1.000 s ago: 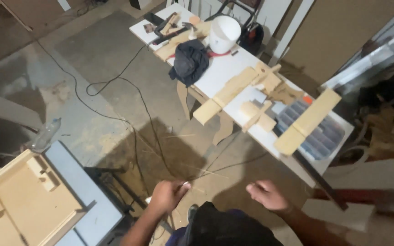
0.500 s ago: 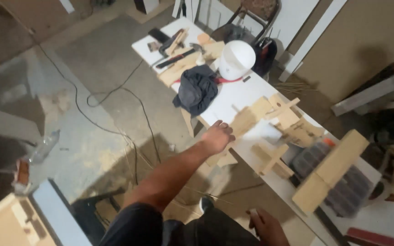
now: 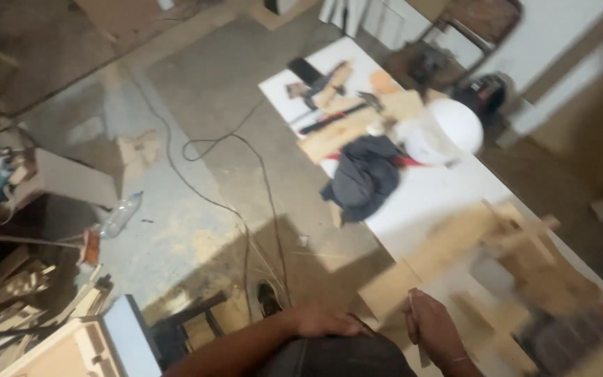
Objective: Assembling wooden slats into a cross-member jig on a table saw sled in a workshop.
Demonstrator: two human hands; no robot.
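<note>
My left hand (image 3: 329,324) rests flat on the dark clothing over my lap, with nothing in it. My right hand (image 3: 433,329) hangs beside it with its fingers straight, empty, just short of the near end of a pale wood board (image 3: 387,290). That board lies at the edge of the long white table (image 3: 430,202). More blurred wooden pieces (image 3: 518,244) are stacked on the table to the right. A dark cloth (image 3: 363,178) and a white bucket (image 3: 448,132) sit further along it.
Tools and wood offcuts (image 3: 336,91) lie at the table's far end. Black cables (image 3: 246,202) trail over the dusty concrete floor. A plastic bottle (image 3: 116,216) lies at left, a dark stool (image 3: 193,318) and a wooden box (image 3: 71,349) stand at lower left.
My left arm, stretched out to the table half a second ago, has drawn back to my lap. The view has swung left and down, and my right hand has risen beside the left.
</note>
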